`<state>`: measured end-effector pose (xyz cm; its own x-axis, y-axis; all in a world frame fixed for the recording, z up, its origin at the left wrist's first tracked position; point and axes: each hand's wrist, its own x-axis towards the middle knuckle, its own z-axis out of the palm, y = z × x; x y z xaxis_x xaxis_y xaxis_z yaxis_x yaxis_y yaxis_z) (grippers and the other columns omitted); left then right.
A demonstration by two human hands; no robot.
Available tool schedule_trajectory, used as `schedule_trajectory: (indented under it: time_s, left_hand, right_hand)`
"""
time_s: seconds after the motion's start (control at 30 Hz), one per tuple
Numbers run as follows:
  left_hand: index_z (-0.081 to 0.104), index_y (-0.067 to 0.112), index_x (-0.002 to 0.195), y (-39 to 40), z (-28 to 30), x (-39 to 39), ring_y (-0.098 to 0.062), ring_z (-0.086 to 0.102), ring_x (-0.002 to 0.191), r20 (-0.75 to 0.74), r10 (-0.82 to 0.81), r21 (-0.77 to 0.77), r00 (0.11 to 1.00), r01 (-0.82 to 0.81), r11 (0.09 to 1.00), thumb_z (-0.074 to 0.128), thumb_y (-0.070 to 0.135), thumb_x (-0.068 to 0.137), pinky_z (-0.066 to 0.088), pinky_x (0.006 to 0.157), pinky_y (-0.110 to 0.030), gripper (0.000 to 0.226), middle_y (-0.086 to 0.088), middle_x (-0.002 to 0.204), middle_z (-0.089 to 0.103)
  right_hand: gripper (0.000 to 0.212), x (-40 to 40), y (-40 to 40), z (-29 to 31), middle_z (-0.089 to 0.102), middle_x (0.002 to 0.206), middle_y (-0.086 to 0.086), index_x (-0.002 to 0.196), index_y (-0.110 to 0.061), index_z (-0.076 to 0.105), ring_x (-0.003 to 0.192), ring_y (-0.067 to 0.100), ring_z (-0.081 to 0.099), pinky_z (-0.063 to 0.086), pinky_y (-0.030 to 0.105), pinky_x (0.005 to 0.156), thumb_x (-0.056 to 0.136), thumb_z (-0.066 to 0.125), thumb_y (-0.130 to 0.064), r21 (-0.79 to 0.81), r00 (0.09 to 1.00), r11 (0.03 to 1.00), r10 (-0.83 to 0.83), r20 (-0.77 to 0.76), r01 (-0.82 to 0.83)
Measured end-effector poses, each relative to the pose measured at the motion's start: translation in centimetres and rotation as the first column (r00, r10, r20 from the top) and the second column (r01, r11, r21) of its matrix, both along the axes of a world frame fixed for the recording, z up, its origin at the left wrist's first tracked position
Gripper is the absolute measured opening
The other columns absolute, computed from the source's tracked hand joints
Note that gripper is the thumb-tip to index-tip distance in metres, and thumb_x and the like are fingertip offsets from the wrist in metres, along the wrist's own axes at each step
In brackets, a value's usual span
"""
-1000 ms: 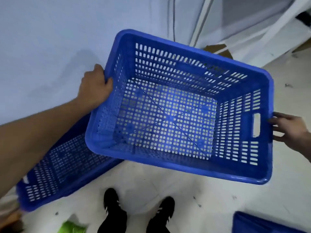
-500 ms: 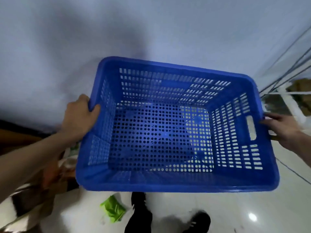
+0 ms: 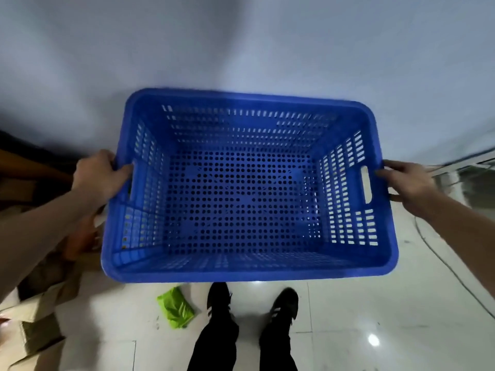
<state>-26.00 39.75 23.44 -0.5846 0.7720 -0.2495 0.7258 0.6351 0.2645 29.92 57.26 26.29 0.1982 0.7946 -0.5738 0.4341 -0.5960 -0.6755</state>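
Observation:
A blue perforated plastic basket [image 3: 249, 274] hangs in the air in front of me, held level with its open top toward the camera and nothing inside. My left hand [image 3: 100, 178] grips its left rim, thumb over the edge beside the handle slot. My right hand [image 3: 404, 183] grips the right rim next to the other handle slot, fingers curled under the outside.
A pale wall [image 3: 241, 44] stands just behind the basket. On the white tiled floor lie a crumpled green bag [image 3: 175, 307] and my two black shoes [image 3: 251, 303]. Cardboard boxes [image 3: 40, 303] crowd the left; a cable [image 3: 455, 274] runs along the floor at right.
I have turned left, away from the second blue basket and the white frame. The held basket has levelled out and squared up to me, both hands still on its rims.

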Motion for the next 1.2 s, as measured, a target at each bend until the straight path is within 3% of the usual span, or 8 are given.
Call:
schedule_trajectory:
  time_s: [0.2, 0.43, 0.6, 0.73, 0.9, 1.0, 1.1, 1.2]
  left_hand:
    - [0.062, 0.006, 0.079, 0.5, -1.4, -1.2, -0.031, 0.05, 0.065, -0.035, -0.019, -0.058, 0.999, 0.017, 0.998, 0.064, 0.052, 0.087, 0.043, 0.062, -0.041, 0.047, -0.014, 0.067, 0.057]
    - [0.066, 0.008, 0.081, 1.3, -1.3, -1.4, -0.035, 0.06, 0.068, -0.019, -0.034, -0.096, 0.999, 0.032, 0.995, 0.064, 0.055, 0.087, 0.047, 0.061, -0.041, 0.047, -0.015, 0.068, 0.063]
    - [0.064, 0.006, 0.083, 1.4, -1.5, -0.8, -0.03, 0.05, 0.068, -0.032, -0.025, -0.073, 0.999, 0.023, 0.997, 0.064, 0.048, 0.089, 0.04, 0.06, -0.039, 0.042, -0.012, 0.069, 0.057]
    - [0.063, 0.009, 0.081, 1.1, -1.3, -1.2, -0.026, 0.055, 0.057, -0.01, -0.076, -0.124, 0.997, 0.074, 0.989, 0.062, 0.051, 0.089, 0.037, 0.057, -0.036, 0.043, -0.007, 0.055, 0.061]
    - [0.062, 0.015, 0.08, 0.4, -1.7, -1.9, -0.028, 0.063, 0.057, -0.007, -0.088, -0.143, 0.996, 0.086, 0.986, 0.064, 0.057, 0.085, 0.046, 0.057, -0.038, 0.042, -0.006, 0.055, 0.065]
    - [0.064, 0.013, 0.086, 1.2, -1.3, -1.8, -0.027, 0.065, 0.05, 0.024, -0.055, -0.248, 0.998, 0.059, 0.967, 0.067, 0.055, 0.083, 0.051, 0.057, -0.036, 0.043, -0.005, 0.056, 0.065]
    - [0.054, 0.012, 0.103, 1.7, -0.1, -0.7, -0.037, 0.07, 0.072, -0.038, -0.041, -0.296, 0.998, 0.028, 0.955, 0.067, 0.057, 0.081, 0.056, 0.067, -0.044, 0.052, -0.015, 0.085, 0.068]
    - [0.04, 0.011, 0.12, 1.7, 1.8, 2.0, -0.053, 0.058, 0.1, -0.258, -0.097, -0.124, 0.961, 0.067, 0.99, 0.066, 0.047, 0.082, 0.051, 0.071, -0.059, 0.059, -0.023, 0.12, 0.051]
  right_hand:
    - [0.03, -0.8, 1.5, -0.8, 0.065, 0.089, 0.0, 0.122, -0.007, 0.066, 0.077, 0.012, 0.06, 0.051, 0.03, 0.065, 0.092, 0.062, -0.006, 0.036, 0.999, 0.999, -0.031, 0.021, 0.03]
    - [0.033, -0.4, 2.1, -1.2, 0.066, 0.087, -0.001, 0.125, -0.008, 0.066, 0.071, 0.009, 0.06, 0.051, 0.028, 0.061, 0.092, 0.064, -0.006, 0.039, 0.998, 0.998, -0.054, -0.014, 0.054]
    - [0.031, -0.3, 2.6, -1.5, 0.07, 0.093, -0.002, 0.122, -0.01, 0.068, 0.076, 0.009, 0.065, 0.053, 0.029, 0.063, 0.091, 0.066, -0.008, 0.042, 0.992, 0.994, -0.1, -0.074, 0.103]
    - [0.032, -0.3, 3.4, -2.2, 0.073, 0.099, 0.0, 0.124, -0.011, 0.067, 0.08, 0.011, 0.07, 0.056, 0.03, 0.064, 0.092, 0.066, -0.009, 0.056, 0.993, 0.994, -0.094, -0.066, 0.098]
    - [0.036, 0.1, 3.6, -3.8, 0.075, 0.107, 0.006, 0.128, -0.015, 0.067, 0.087, 0.018, 0.072, 0.06, 0.042, 0.085, 0.092, 0.066, -0.017, 0.11, 0.998, 0.993, -0.047, 0.045, 0.041]
    - [0.038, -0.5, 3.8, -4.1, 0.074, 0.111, 0.005, 0.131, -0.019, 0.065, 0.094, 0.023, 0.072, 0.058, 0.043, 0.092, 0.093, 0.064, -0.024, 0.128, 0.989, 0.992, -0.018, 0.147, -0.001]
    - [0.044, -1.1, 3.9, -3.7, 0.071, 0.116, 0.007, 0.138, -0.02, 0.057, 0.101, 0.028, 0.068, 0.056, 0.043, 0.094, 0.095, 0.06, -0.027, 0.094, 0.972, 0.995, 0.012, 0.234, -0.035]
    - [0.057, -1.6, 2.8, -2.9, 0.068, 0.121, 0.009, 0.142, -0.02, 0.051, 0.108, 0.034, 0.065, 0.055, 0.05, 0.094, 0.09, 0.066, -0.034, 0.074, 0.95, 0.991, 0.086, 0.301, -0.113]
